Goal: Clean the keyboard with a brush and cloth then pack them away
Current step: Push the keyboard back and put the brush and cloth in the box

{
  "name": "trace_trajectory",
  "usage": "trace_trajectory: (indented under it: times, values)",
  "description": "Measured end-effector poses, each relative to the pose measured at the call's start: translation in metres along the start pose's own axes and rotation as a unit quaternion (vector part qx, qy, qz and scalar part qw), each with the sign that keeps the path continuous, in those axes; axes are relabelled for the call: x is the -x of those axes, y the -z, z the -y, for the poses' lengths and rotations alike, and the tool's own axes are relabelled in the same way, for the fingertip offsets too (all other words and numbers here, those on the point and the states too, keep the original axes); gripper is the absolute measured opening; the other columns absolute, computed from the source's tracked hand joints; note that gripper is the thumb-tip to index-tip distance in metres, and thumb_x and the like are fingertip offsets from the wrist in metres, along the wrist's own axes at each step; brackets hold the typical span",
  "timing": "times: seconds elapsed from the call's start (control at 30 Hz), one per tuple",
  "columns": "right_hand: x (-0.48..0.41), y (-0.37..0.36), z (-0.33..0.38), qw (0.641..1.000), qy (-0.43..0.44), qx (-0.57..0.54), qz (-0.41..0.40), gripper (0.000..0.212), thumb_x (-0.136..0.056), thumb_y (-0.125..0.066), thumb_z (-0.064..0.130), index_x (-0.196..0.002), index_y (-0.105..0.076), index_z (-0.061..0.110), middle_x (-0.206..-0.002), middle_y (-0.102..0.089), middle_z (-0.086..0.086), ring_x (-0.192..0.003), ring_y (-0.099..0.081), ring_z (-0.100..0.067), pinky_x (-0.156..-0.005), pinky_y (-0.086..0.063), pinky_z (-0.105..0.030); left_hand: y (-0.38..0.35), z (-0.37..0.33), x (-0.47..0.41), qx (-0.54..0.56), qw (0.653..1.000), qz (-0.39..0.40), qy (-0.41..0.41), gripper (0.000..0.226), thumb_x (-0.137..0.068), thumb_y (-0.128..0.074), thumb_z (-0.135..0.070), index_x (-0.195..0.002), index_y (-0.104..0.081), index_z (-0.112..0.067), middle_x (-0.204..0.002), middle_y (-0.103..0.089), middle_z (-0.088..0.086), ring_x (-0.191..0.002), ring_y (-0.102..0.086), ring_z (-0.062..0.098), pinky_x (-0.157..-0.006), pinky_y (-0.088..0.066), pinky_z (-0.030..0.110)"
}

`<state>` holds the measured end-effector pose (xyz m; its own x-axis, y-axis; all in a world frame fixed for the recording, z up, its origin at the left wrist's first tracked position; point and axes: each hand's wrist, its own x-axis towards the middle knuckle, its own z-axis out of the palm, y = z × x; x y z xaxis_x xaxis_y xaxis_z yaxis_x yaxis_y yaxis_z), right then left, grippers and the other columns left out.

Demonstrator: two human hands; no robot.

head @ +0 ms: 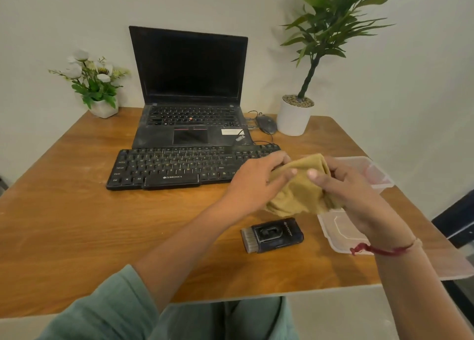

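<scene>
Both hands, left hand (259, 183) and right hand (351, 186), grip tan cloth (300, 193) above table (102, 224); brush (272, 235) below, keyboard (179, 168) behind.

Printed in white on the front lip of the keyboard (179, 165), below the space bar: ZEBRONICS, with small key legends such as Ctrl and Alt faintly legible along the bottom row. Slanted across the right palm-rest corner of the laptop (154, 139): ThinkPad, beside a white sticker (232, 131) too blurred to read. On the brush (273, 234) casing, pale lettering too small to make out.

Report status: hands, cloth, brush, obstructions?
Left hand and right hand both grip cloth. Brush lies on table, untouched. Container open at right, lid off; no obstruction seen.
</scene>
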<state>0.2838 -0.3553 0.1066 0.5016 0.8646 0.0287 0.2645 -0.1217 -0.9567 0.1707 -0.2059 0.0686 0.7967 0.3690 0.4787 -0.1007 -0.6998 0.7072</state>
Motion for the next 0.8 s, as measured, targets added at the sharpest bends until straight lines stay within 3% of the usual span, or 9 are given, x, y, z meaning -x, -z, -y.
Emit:
trace_trajectory:
  times: [0.07, 0.13, 0.27, 0.43, 0.5, 0.57, 0.63, 0.73, 0.8]
  values:
    - [-0.002, -0.003, 0.002, 0.997, 0.041, 0.064, 0.000, 0.034, -0.078, -0.068, 0.041, -0.109, -0.069, 0.028, -0.099, -0.072, 0.003, -0.091, -0.067, -0.013, -0.073, -0.055, -0.027, 0.000, -0.004, -0.002, -0.036, 0.998, 0.023, -0.034, 0.020, -0.096, -0.048, -0.041, -0.094, -0.058, -0.024, -0.068, -0.060, -0.006, -0.055, -0.053, 0.007, -0.051, -0.043, 0.033]
    - [-0.006, -0.003, 0.007, 0.997, 0.057, 0.045, -0.013, 0.022, -0.085, -0.059, 0.032, -0.101, -0.072, 0.024, -0.093, -0.073, -0.001, -0.087, -0.068, -0.015, -0.073, -0.055, -0.028, -0.001, -0.003, -0.002, -0.030, 0.999, 0.020, -0.036, 0.020, -0.095, -0.050, -0.043, -0.094, -0.058, -0.024, -0.070, -0.061, -0.005, -0.058, -0.055, 0.009, -0.053, -0.044, 0.035]
    - [-0.010, 0.004, 0.009, 0.992, 0.050, -0.019, -0.113, 0.023, -0.092, -0.054, 0.031, -0.092, -0.074, 0.020, -0.081, -0.071, 0.000, -0.079, -0.064, -0.013, -0.068, -0.053, -0.026, -0.002, 0.004, 0.001, 0.066, 0.997, 0.010, 0.025, 0.022, -0.090, -0.057, -0.042, -0.095, -0.063, -0.022, -0.078, -0.065, -0.007, -0.069, -0.060, 0.013, -0.062, -0.046, 0.037]
    - [-0.011, 0.008, -0.003, 0.993, -0.006, -0.002, -0.114, 0.027, -0.091, -0.056, 0.036, -0.101, -0.069, 0.015, -0.092, -0.070, -0.008, -0.089, -0.066, -0.022, -0.079, -0.052, -0.037, -0.002, 0.020, 0.005, 0.126, 0.991, -0.030, 0.038, 0.031, -0.094, -0.045, -0.040, -0.082, -0.057, -0.014, -0.068, -0.052, 0.006, -0.062, -0.050, 0.026, -0.057, -0.039, 0.041]
    - [-0.011, 0.014, -0.003, 0.990, -0.009, -0.020, -0.138, 0.026, -0.090, -0.057, 0.036, -0.099, -0.068, 0.015, -0.084, -0.069, -0.005, -0.081, -0.065, -0.018, -0.072, -0.051, -0.033, -0.004, 0.021, 0.004, 0.162, 0.983, -0.067, 0.053, 0.036, -0.096, -0.040, -0.034, -0.073, -0.046, -0.007, -0.065, -0.040, 0.002, -0.059, -0.039, 0.016, -0.057, -0.031, 0.036]
    - [-0.010, 0.017, -0.006, 0.991, -0.007, -0.014, -0.129, 0.027, -0.089, -0.057, 0.037, -0.098, -0.069, 0.014, -0.089, -0.071, -0.009, -0.087, -0.066, -0.021, -0.077, -0.052, -0.038, -0.009, 0.021, 0.000, 0.164, 0.981, -0.077, 0.075, 0.031, -0.093, -0.040, -0.031, -0.071, -0.044, -0.009, -0.065, -0.040, -0.003, -0.061, -0.039, 0.012, -0.060, -0.031, 0.036]
    - [-0.009, 0.020, -0.007, 0.994, 0.000, 0.002, -0.108, 0.032, -0.089, -0.057, 0.039, -0.102, -0.070, 0.013, -0.098, -0.071, -0.013, -0.094, -0.066, -0.026, -0.083, -0.051, -0.041, -0.010, 0.020, -0.004, 0.189, 0.976, -0.053, 0.098, 0.013, -0.086, -0.042, -0.022, -0.086, -0.054, -0.022, -0.080, -0.056, -0.010, -0.076, -0.052, 0.012, -0.070, -0.042, 0.037]
    - [-0.009, 0.034, -0.002, 0.997, 0.022, 0.027, -0.068, 0.029, -0.091, -0.054, 0.034, -0.100, -0.070, 0.011, -0.087, -0.072, -0.006, -0.082, -0.068, -0.017, -0.069, -0.053, -0.027, -0.011, 0.015, -0.012, 0.228, 0.970, 0.026, 0.078, 0.053, -0.070, -0.041, -0.006, -0.114, -0.049, -0.035, -0.119, -0.056, -0.011, -0.115, -0.050, 0.010, -0.095, -0.043, 0.027]
    - [-0.010, 0.045, 0.002, 0.997, 0.032, 0.055, -0.041, 0.027, -0.093, -0.053, 0.028, -0.096, -0.069, 0.006, -0.082, -0.071, -0.009, -0.075, -0.066, -0.016, -0.063, -0.051, -0.024, -0.016, 0.007, -0.019, 0.231, 0.970, 0.067, 0.046, 0.046, -0.078, -0.043, -0.010, -0.117, -0.053, -0.032, -0.121, -0.057, -0.009, -0.119, -0.050, 0.008, -0.099, -0.042, 0.025]
